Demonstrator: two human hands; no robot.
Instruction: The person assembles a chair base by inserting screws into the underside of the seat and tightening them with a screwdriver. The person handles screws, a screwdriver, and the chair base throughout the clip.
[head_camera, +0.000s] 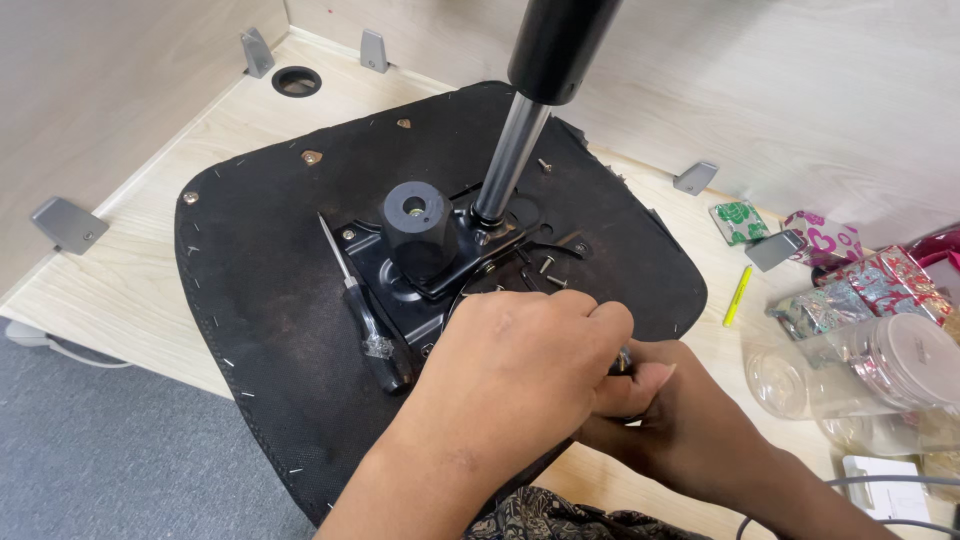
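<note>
An upturned black chair seat (260, 260) lies on the wooden desk (120, 260). Bolted to it is a black metal mechanism plate (400, 285) with a black knob (417, 228) and a gas-lift cylinder (510, 150) rising from it. My left hand (520, 365) and my right hand (665, 410) are pressed together at the plate's near right corner, fingers closed around a small metal part (623, 358) that barely shows. A black-handled screwdriver (368, 325) lies on the seat just left of my left hand. Loose screws (548, 263) rest beyond my fingers.
At the right stand a clear plastic jar on its side (850, 370), shiny wrapped packets (875, 285), a green patterned packet (740, 220) and a yellow pen (737, 295). Grey brackets (65, 225) line the desk walls. A cable hole (297, 81) sits at the far left corner.
</note>
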